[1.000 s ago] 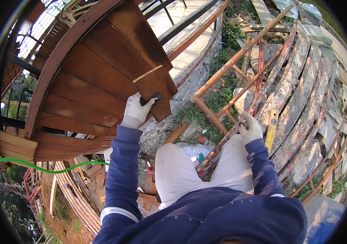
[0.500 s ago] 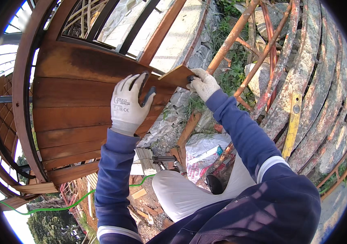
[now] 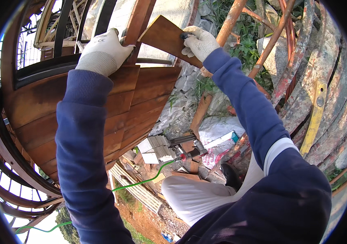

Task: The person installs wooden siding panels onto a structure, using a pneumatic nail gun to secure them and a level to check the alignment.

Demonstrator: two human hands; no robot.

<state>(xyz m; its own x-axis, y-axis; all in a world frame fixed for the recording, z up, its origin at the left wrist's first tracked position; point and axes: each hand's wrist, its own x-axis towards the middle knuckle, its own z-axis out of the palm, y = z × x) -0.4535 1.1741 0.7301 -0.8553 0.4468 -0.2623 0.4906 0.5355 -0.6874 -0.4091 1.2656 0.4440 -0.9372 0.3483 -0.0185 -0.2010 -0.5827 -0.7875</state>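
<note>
Wooden slat [image 3: 169, 38], reddish-brown, short and flat, held raised and tilted above the planked panel [image 3: 100, 110]; right hand [image 3: 200, 40], in a white knit glove, closed around the slat's right end, fingers wrapped over its edge; left hand [image 3: 104, 51], also white-gloved, pressed palm-down with fingers curled over the top edge of the planked panel, just beside an upright wooden rib [image 3: 139, 22]; slat's left corner lies near that rib, whether touching cannot be told; both sleeves dark blue, right cuff showing a white band.

Panel: horizontal stained boards, stepped at their right ends, fixed to a curved frame [image 3: 6, 134] of dark bent wood; frame bars continue at lower left.

Below the hands: nail gun [image 3: 187, 148], grey and black with a red fitting, resting on the ground; green hose [image 3: 141, 182] running from it toward lower left; pale grey stacked blocks [image 3: 155, 148] just beside the gun.

Packaging: white sack [image 3: 218, 128] lying flat near the gun; beneath it a white bag with pink-red printing [image 3: 218, 156], teal corner at its upper edge.

Right side: rusty orange pipes [image 3: 271, 44] crossing over green weeds; curved weathered planks [image 3: 332, 101]; yellow spirit level [image 3: 316, 116] leaning against them.
</note>
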